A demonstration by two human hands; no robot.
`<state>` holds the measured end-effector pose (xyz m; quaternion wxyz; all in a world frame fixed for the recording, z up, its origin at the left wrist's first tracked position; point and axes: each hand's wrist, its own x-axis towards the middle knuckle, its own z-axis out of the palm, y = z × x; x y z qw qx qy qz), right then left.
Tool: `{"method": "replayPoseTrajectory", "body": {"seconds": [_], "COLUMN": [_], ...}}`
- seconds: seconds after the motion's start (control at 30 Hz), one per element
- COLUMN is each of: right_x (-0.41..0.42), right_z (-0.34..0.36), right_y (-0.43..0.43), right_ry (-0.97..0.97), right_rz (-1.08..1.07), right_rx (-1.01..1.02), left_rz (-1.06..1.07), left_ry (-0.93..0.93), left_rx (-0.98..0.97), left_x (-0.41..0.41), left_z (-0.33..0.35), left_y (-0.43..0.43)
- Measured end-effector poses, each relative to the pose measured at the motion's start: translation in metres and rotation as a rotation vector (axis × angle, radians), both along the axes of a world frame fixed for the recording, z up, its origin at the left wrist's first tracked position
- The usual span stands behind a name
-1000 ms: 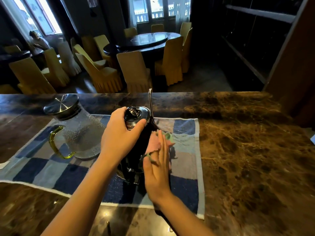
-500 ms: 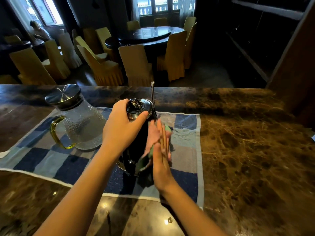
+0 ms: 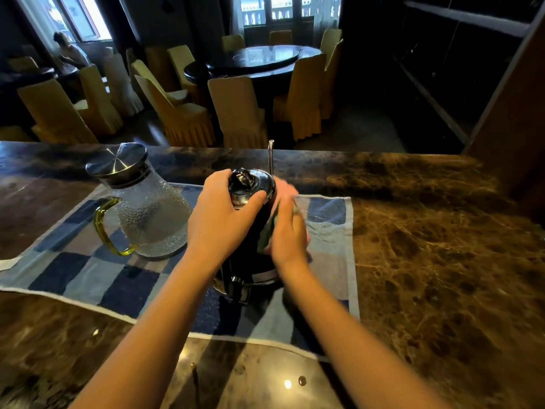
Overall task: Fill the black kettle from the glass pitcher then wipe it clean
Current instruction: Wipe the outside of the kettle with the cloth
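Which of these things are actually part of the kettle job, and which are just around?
In use: black kettle, held by left hand; green cloth under right hand; glass pitcher; checked towel.

Just around: marble counter, covered chairs, round table.

Kettle (image 3: 250, 261) on towel (image 3: 327, 231), right of glass pitcher (image 3: 147, 214); towel on marble counter (image 3: 427, 246); dining chairs (image 3: 236, 110) behind.

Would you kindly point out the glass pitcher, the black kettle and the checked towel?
glass pitcher (image 3: 153, 219), head view, textured glass body.
black kettle (image 3: 250, 184), head view, shiny metal lid.
checked towel (image 3: 88, 278), head view, bare blue square.
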<state>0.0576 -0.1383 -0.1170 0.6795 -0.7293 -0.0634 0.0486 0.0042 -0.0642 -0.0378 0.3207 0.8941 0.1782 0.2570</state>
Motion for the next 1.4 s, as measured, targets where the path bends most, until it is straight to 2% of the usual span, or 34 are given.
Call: {"method": "replayPoseTrajectory", "body": {"seconds": [0.13,0.2,0.27,0.33,0.43,0.57,0.73,0.87,1.0,1.03,1.17,1.3,1.33,1.4], "right_x": [0.06,0.055,0.03,-0.02,-0.069,-0.036,-0.033,-0.059,-0.038,-0.022,0.043,0.04,0.031,0.006], "right_z": [0.005,0.0,-0.018,-0.029,-0.031,-0.004,-0.048,-0.056,-0.021,-0.012,0.004,-0.019,-0.027,-0.033], "right_y": [0.0,-0.006,-0.009,-0.009,0.014,0.023,0.006,0.0,-0.005,-0.004,-0.005,-0.014,-0.016,-0.018], "right_ry": [0.146,0.192,0.18,-0.001,-0.307,-0.363,-0.2,-0.165,-0.315,-0.276,0.115,0.23,0.215,0.029], "right_rz": [0.267,0.222,0.039,-0.102,-0.104,-0.175,-0.236,-0.133,-0.005,0.01,0.152,0.105,0.061,0.023], "right_rx": [0.04,-0.022,-0.087,-0.054,0.012,-0.043,0.002,0.02,0.031,-0.005,-0.06,-0.036,-0.048,0.006], "left_rz": [0.007,0.005,0.007,0.005,-0.006,-0.021,-0.014,-0.025,-0.024,-0.022,-0.013,-0.009,-0.01,-0.007], "left_ry": [0.007,0.013,0.02,0.024,0.022,0.012,0.017,0.033,0.03,0.028,0.021,0.022,0.018,0.013], "left_rx": [0.006,0.007,0.005,0.007,0.003,0.024,0.036,0.044,0.035,0.031,0.024,0.023,0.028,0.032], "left_x": [0.001,0.001,0.002,0.002,0.001,0.002,0.001,0.002,0.004,0.004,0.002,0.003,0.003,0.003], "left_z": [-0.001,-0.001,-0.001,-0.002,-0.001,-0.002,-0.001,-0.002,-0.004,-0.004,-0.002,-0.002,-0.003,-0.004], "left_y": [0.0,0.0,0.002,0.003,0.003,0.004,0.002,0.004,0.006,0.006,0.002,0.004,0.005,0.005]}}
